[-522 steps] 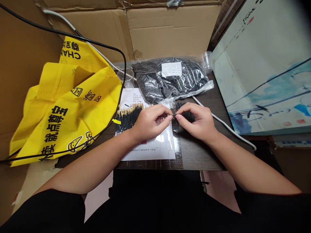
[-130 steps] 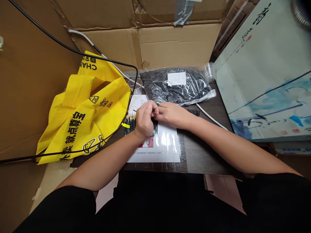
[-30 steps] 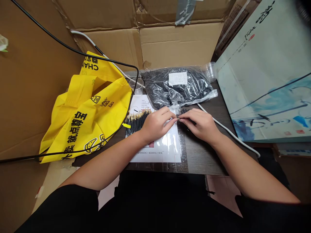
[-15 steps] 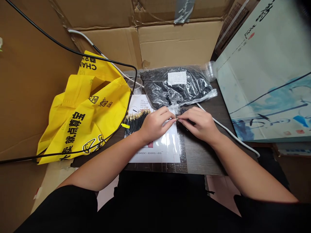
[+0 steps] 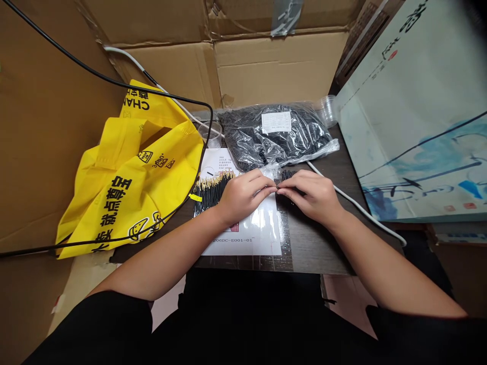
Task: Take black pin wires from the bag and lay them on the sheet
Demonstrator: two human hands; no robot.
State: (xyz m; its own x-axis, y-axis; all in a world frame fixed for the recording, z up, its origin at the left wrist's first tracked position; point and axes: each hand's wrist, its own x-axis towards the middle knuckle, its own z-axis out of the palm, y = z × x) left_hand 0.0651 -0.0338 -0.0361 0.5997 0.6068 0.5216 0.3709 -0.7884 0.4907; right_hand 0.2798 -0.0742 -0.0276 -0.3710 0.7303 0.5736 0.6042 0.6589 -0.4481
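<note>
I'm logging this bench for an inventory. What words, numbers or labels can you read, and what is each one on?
"CHAN" on the yellow fabric bag.
"就点尊宝" on the same bag.
"206DC-E001-01" along the bottom of the white sheet.
Too small to read: the white label on the black plastic bag, and the sheet's upper lines.
Not legible: the brush characters and red seal on the pale blue-printed carton.

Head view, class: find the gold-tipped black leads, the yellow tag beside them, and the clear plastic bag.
gold-tipped black leads (image 5: 211, 196): head view, on the black shafts.
yellow tag (image 5: 195, 197): head view, on its middle.
clear plastic bag (image 5: 274, 144): head view, on its front.
</note>
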